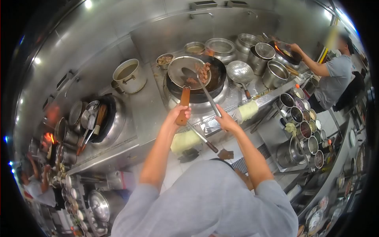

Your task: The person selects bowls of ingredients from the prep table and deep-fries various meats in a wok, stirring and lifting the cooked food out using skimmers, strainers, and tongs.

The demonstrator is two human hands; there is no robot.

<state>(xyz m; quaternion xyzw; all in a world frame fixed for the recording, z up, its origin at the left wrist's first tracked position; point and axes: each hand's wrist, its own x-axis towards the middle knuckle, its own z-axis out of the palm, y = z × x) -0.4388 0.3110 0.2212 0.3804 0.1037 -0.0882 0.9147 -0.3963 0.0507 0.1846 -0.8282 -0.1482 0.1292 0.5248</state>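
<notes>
My left hand (180,113) is closed round the wooden handle of a round strainer (177,67), which is over a large dark wok (216,81). Pieces of browned meat (203,72) lie at the strainer's right side. In my right hand (226,119) is the metal shaft of a ladle (203,89), whose dark bowl rests over the strainer among the meat. A second long-handled tool (201,137) with a dark grip crosses the stove's front edge below my left hand.
A perforated skimmer (240,72) lies right of the wok. Pots stand behind, with a tall pot (130,76) at left. Folded cloths (248,110) hang on the front edge. Co-workers (335,75) cook at both sides, near flames. Ingredient containers (305,128) stand at right.
</notes>
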